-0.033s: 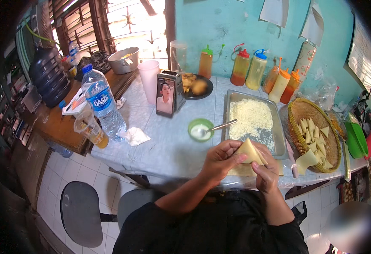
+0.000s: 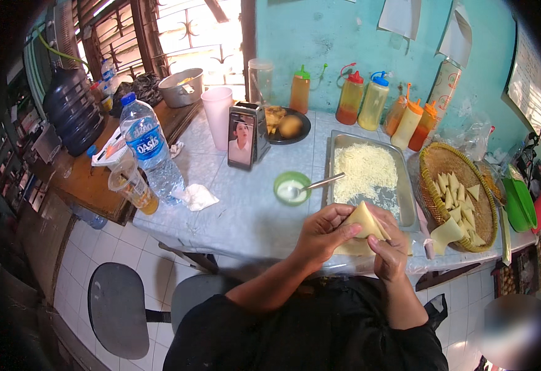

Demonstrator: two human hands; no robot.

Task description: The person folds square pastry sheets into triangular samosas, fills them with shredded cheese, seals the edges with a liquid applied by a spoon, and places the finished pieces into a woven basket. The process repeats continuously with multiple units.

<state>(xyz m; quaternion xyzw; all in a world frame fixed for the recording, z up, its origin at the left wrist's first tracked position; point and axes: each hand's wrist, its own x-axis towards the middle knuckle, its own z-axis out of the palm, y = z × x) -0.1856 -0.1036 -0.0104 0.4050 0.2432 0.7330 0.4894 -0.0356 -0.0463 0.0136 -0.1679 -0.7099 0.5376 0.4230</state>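
Barely anything is shifting since the earlier frame: the left hand (image 2: 321,231) and the right hand (image 2: 390,255) are still pinching a folded pale wrapper (image 2: 362,221) above the table's (image 2: 239,207) near edge. Beyond them, white shreds (image 2: 364,166) are lying in a metal tray (image 2: 409,210); leftward, a spoon (image 2: 327,181) is resting in a green bowl (image 2: 276,190); rightward, a woven basket (image 2: 468,162) is holding folded triangles (image 2: 450,196).

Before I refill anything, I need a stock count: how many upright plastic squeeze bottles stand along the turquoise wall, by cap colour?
Green-capped plastic squeeze bottle: 1
Red-capped plastic squeeze bottle: 1
Blue-capped plastic squeeze bottle: 1
Orange-capped plastic squeeze bottles: 3
Total: 6
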